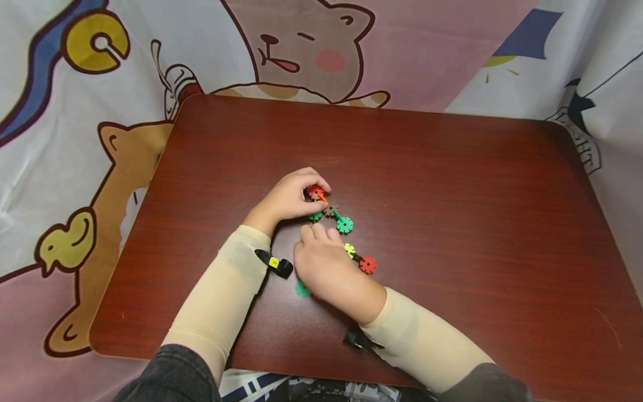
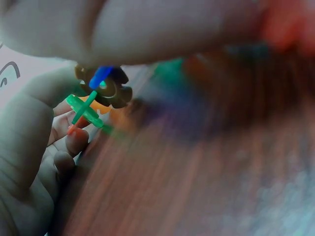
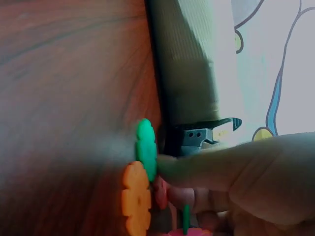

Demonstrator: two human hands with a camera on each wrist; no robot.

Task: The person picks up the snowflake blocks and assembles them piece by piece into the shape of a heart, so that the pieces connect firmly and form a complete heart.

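Note:
My left hand [image 1: 288, 196] grips a joined cluster of notched plastic discs over the middle of the table. In it are a red disc [image 1: 316, 192], a brown disc [image 2: 118, 88] and a green disc [image 1: 344, 225]. A blue disc [image 2: 100, 77] shows edge-on in the left wrist view. Just nearer the body, my right hand [image 1: 331, 268] has curled fingers, its thumb against a green disc [image 3: 146, 147] and a fingertip at a red disc [image 3: 161, 192]. An orange disc [image 3: 136, 199] stands beside them. The right palm hides part of these pieces in the head view.
Beside the right hand are a yellow disc [image 1: 349, 249] and another red disc [image 1: 368, 264]. The brown wooden table [image 1: 477, 223] extends around both hands. A cartoon-printed cloth [image 1: 412, 50] hangs behind it. Black wrist cameras [image 1: 275, 263] sit on the sleeves.

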